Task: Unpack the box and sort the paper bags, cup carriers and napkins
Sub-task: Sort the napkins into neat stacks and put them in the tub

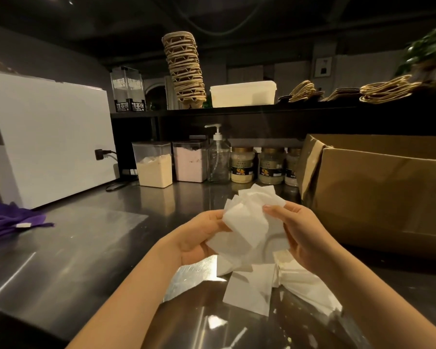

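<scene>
Napkins (249, 222), a loose, uneven bundle, are gripped between both hands, left hand (199, 238) and right hand (297, 235), above the bench's (73, 248) near edge. Several sheets (247, 290) already lie below; the unsquared stack could shed more.

A steel counter (73, 248) is gleaming under dim light, throwing back pale streaks. A black shelf (237, 110) is running along its far edge; a white appliance (48, 137) is standing at its far left corner, against a grey wall (35, 51).
</scene>
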A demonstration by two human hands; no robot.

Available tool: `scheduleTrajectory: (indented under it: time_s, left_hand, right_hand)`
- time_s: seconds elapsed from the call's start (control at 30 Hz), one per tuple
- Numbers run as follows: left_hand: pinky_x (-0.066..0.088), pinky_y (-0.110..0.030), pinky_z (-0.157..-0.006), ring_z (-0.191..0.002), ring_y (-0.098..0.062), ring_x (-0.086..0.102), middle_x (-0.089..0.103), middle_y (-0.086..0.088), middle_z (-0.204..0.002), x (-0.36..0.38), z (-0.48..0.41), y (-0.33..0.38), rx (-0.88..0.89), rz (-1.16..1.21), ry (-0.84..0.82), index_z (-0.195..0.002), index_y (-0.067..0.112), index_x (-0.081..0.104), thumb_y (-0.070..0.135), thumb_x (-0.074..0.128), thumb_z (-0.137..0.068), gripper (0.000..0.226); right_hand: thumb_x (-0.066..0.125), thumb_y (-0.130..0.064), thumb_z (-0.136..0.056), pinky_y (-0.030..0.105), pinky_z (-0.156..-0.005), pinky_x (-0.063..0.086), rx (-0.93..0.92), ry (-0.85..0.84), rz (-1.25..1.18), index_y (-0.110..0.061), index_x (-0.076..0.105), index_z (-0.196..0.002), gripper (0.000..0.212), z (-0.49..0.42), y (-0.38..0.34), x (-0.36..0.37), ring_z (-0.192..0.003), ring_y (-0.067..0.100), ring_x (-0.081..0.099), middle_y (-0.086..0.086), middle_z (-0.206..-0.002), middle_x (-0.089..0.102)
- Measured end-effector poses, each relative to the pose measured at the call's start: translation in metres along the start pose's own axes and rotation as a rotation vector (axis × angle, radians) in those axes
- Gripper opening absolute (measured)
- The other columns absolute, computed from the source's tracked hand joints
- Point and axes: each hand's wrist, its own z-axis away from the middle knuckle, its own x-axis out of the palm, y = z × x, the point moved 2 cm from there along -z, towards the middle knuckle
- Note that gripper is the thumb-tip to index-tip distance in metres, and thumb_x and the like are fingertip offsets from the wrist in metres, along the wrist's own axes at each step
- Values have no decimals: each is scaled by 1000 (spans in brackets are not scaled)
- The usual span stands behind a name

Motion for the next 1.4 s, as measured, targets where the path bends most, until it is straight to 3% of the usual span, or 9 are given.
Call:
scheduleTrajectory:
  time_s: [0.2, 0.33, 0.47, 0.7, 0.9, 1.0, 1.13, 1.27, 1.4]
  left_hand:
    - [57, -41, -82, -94, -20, 68, 70, -5, -99, 5, 0, -5, -85, 17, -82, -114, 22, 62, 28, 67, -79, 36]
    - [57, -37, -73, -88, -18, 67, 72, -1, -87, 6, 0, -9, -88, 44, -77, -104, 26, 61, 38, 62, -74, 32]
    - [57, -34, -68, -78, -16, 67, 72, 1, -76, 5, 1, -7, -68, 85, -63, -96, 24, 61, 37, 57, -73, 26]
    - [58, -36, -78, -97, -20, 67, 70, -4, -102, 4, -3, -8, -72, -8, -80, -114, 21, 64, 26, 62, -85, 30]
    - [58, -36, -81, -104, -24, 66, 69, -6, -107, 1, -5, -9, -60, -16, -66, -116, 19, 64, 28, 64, -81, 36]
    - [58, -32, -75, -99, -22, 67, 70, -6, -104, 2, -6, -9, -67, -12, -43, -112, 20, 65, 28, 63, -83, 30]
    - [58, -37, -83, -105, -25, 67, 70, -9, -111, 1, -7, -10, -85, -11, -17, -116, 20, 65, 30, 61, -85, 33]
    - [58, -37, -82, -111, -27, 66, 70, -10, -117, 0, -8, -11, -114, 39, 5, -118, 20, 63, 32, 59, -86, 35]
    - [60, -34, -73, -98, -24, 70, 72, -9, -110, -2, -10, -11, -107, 114, 59, -119, 15, 62, 25, 47, -100, 26]
  right_hand:
    - [67, -20, -87, 39, -83, 55, -63, -32, 108, -18, 66, -106, 20, 2, 1, 3, -94, 25, 66, 3, -99, 70]
    - [71, -16, -83, 37, -80, 57, -85, -13, 102, -18, 59, -112, 32, 2, 2, 9, -93, 24, 67, 4, -104, 68]
    - [69, -19, -85, 35, -77, 57, -85, 30, 127, -16, 59, -110, 27, 1, 2, 8, -93, 22, 66, 3, -104, 67]
    - [63, -22, -91, 37, -81, 55, -60, 86, 115, -14, 61, -107, 18, -2, 4, 4, -95, 24, 63, 5, -106, 65]
    - [61, -24, -91, 40, -84, 55, -33, 94, 92, -13, 63, -105, 18, -4, 4, 3, -98, 26, 63, 7, -108, 66]
    - [65, -30, -89, 40, -88, 52, -32, 39, 215, -16, 64, -111, 26, -3, 6, 5, -100, 22, 63, 2, -108, 67]
    - [63, -25, -90, 32, -77, 52, -21, -6, 228, -15, 65, -113, 25, -1, 8, 8, -96, 19, 64, 1, -107, 69]
    - [61, -23, -92, 42, -87, 49, -28, 59, 200, -9, 68, -102, 18, -1, 5, 4, -96, 26, 61, 8, -101, 67]
    - [58, -19, -94, 30, -70, 48, -44, 101, 101, -8, 66, -90, 14, 1, -1, 1, -80, 20, 57, 3, -84, 63]
